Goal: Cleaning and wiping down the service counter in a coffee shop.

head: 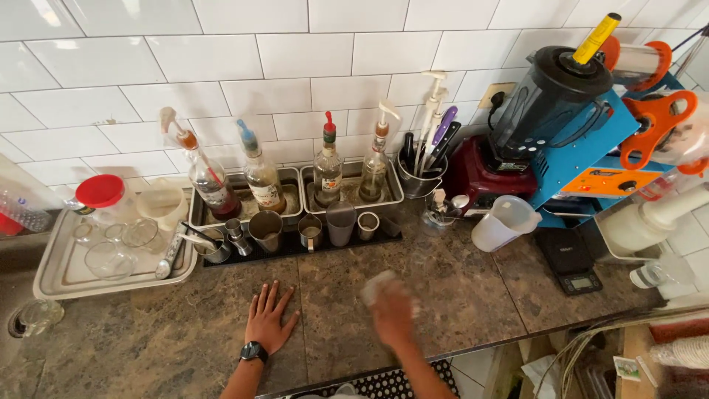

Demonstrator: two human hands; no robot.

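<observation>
The stone counter (473,295) takes up most of the view, with a black mat (292,247) of steel cups at the back. In front of that mat, the left hand (269,319) lies flat with fingers spread. The right hand (391,314) is blurred, bunched around a pale cloth (377,284). The cloth looks soft, light and easy to grab anywhere. It's too crumpled to show any long axis.

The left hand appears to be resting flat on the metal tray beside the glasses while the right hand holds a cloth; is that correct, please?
Not quite. The head view shows the left hand flat on the stone counter, apart from the metal tray. The right hand does hold a cloth.
</observation>
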